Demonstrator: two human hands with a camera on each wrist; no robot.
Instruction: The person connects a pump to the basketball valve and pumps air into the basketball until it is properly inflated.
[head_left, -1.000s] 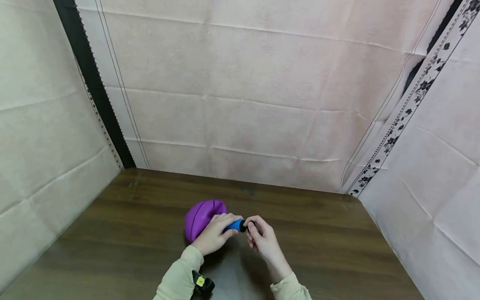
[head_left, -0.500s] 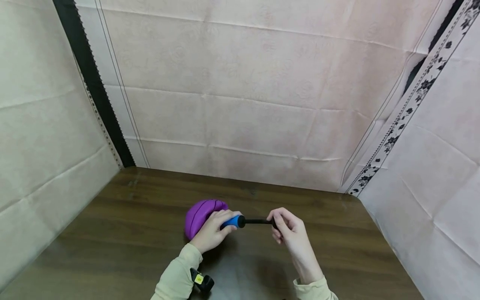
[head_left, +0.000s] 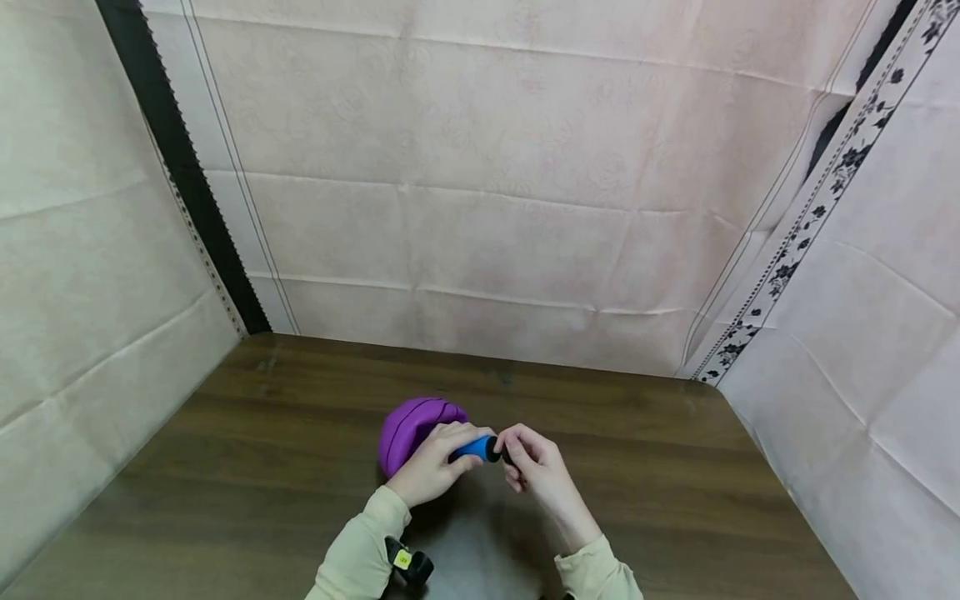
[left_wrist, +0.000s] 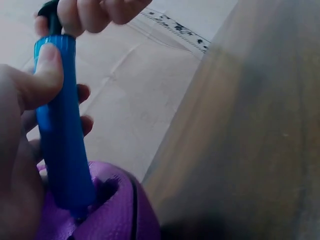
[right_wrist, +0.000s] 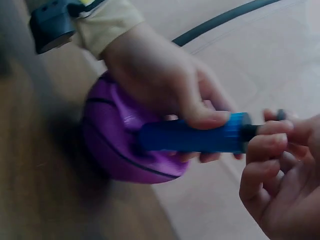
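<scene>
A partly deflated purple ball [head_left: 411, 432] with black seams rests on the table, its side dented inward around the tip of a blue hand pump [left_wrist: 62, 135]. My left hand [head_left: 433, 467] grips the pump's barrel, thumb along it near the black cap. With curled fingers my right hand [head_left: 538, 475] holds the pump's black handle [right_wrist: 280, 115], which sits close to the barrel's end with only a short piece of rod showing. In the right wrist view the pump [right_wrist: 192, 136] points into the ball's dent.
The brown wooden table [head_left: 247, 500] has pale cloth walls [head_left: 480, 208] at its back and both sides. A black camera [head_left: 412, 567] is strapped to the left wrist.
Half a second ago my right hand had drawn the handle out to the right, baring a long black rod. Now handle and hand are back against the barrel. The left hand keeps its grip.
</scene>
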